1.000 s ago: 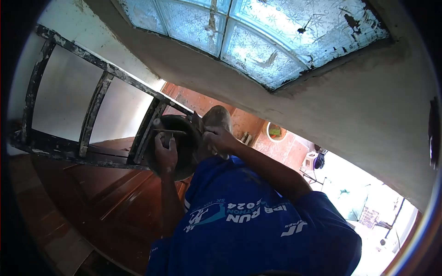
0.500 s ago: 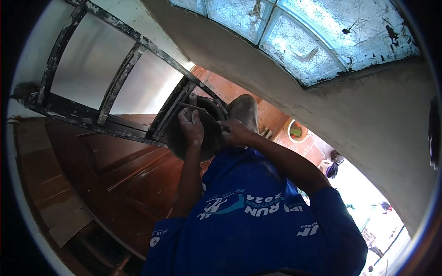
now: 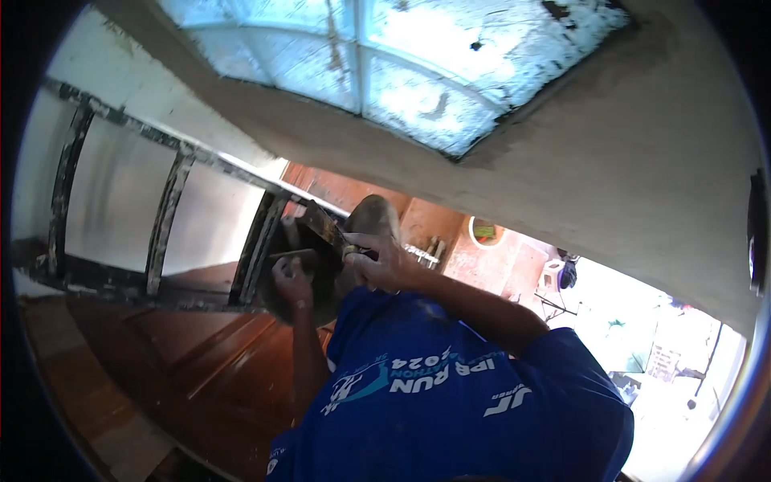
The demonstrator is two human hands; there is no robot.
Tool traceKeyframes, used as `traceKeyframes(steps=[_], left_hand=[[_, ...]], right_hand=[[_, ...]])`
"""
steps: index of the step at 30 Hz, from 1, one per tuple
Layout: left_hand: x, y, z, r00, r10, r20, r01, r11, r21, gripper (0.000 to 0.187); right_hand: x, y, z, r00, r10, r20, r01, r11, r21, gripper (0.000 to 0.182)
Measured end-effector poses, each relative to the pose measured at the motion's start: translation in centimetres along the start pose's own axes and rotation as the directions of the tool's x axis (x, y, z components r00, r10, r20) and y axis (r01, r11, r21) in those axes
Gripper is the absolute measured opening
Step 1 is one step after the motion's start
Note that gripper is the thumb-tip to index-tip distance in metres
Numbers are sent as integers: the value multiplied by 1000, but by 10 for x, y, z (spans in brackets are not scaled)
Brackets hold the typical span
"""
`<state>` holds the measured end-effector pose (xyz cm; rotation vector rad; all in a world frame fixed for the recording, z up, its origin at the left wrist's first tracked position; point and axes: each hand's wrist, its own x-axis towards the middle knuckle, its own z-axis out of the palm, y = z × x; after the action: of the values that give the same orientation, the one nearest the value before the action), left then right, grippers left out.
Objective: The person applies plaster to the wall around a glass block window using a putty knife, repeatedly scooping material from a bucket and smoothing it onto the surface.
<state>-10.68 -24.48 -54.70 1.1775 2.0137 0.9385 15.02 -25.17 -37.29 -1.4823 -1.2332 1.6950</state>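
Observation:
My left hand (image 3: 294, 281) has its fingers curled at the edge of a dark flat piece (image 3: 302, 255), over a dark bucket (image 3: 275, 299). The piece's full outline is hard to make out. In my right hand (image 3: 379, 261) is the handle of a flat-bladed scraper (image 3: 324, 225), its blade tilted up and left above the bucket. A stubby rounded handle (image 3: 291, 230) stands close to the blade, beside the ladder.
A paint-spattered ladder (image 3: 169, 225) spans the left, above a brown panelled door (image 3: 217, 353). A plastered wall (image 3: 562, 209) with a glass-block window (image 3: 353, 60) crosses the upper right. Below are a round tub (image 3: 486, 233) and a stool (image 3: 552, 275).
The view has shifted, moving the window and ladder leftward in the frame. My right hand has lifted the scraper blade into view, and my hands are farther apart vertically.

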Motion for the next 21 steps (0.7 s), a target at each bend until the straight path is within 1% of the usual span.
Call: traceKeyframes(steps=[1, 2, 4, 5, 6, 7, 8, 9, 10, 12, 14, 15, 16, 17, 20, 21], left_hand=[[4, -1, -3, 1000, -26, 16, 27, 999, -43, 45], [7, 3, -3, 998, -52, 30, 54, 995, -81, 44], [4, 60, -27, 997, -41, 59, 31, 987, 156, 41], [5, 80, -35, 997, -34, 68, 14, 962, 273, 39], [18, 72, -34, 997, 80, -22, -73, 971, 230, 38], [40, 53, -37, 976, 187, -116, -162, 968, 193, 37], [59, 43, -38, 935, 283, -212, -252, 954, 164, 35], [67, 65, -49, 843, 456, -284, -375, 878, 298, 36], [74, 95, -67, 715, 615, -332, -462, 772, 436, 36], [107, 122, -91, 559, 746, -363, -450, 640, 623, 38], [149, 122, -102, 545, 747, -381, -375, 623, 686, 42], [158, 124, -101, 616, 677, -402, -233, 645, 728, 47], [163, 126, -98, 597, 692, -406, -224, 630, 743, 48], [166, 130, -97, 579, 705, -410, -213, 616, 759, 49], [167, 134, -92, 510, 736, -445, -192, 602, 775, 53], [168, 136, -92, 483, 746, -459, -191, 601, 776, 54]], right_hand=[[-13, -21, -4, 999, -26, -46, 26, 1000, 1, 37], [-24, -32, -11, 998, -37, -48, 39, 998, 39, 36], [-51, -47, -31, 997, -66, -42, 71, 991, 117, 33], [-65, -51, -38, 982, -147, -121, 157, 984, 81, 32], [-81, -55, -44, 954, -228, -195, 239, 970, 37, 31], [-96, -60, -49, 914, -307, -264, 315, 949, -13, 30], [-109, -74, -51, 890, -324, -322, 374, 921, 108, 31], [-120, -84, -54, 860, -369, -354, 441, 885, 148, 33], [-128, -90, -59, 826, -413, -384, 507, 842, 184, 35], [-141, -87, -70, 658, -601, -454, 617, 775, -132, 43], [-131, -108, -70, 438, -752, -492, 717, 623, -313, 57], [-132, -120, -64, 406, -721, -562, 697, 642, -320, 61], [-132, -127, -62, 371, -685, -627, 676, 662, -323, 66], [-138, -127, -73, 481, -678, -556, 659, 698, -280, 72], [-131, -140, -83, 419, -731, -539, 691, 641, -333, 72], [-128, -144, -86, 393, -744, -541, 718, 616, -325, 67]])
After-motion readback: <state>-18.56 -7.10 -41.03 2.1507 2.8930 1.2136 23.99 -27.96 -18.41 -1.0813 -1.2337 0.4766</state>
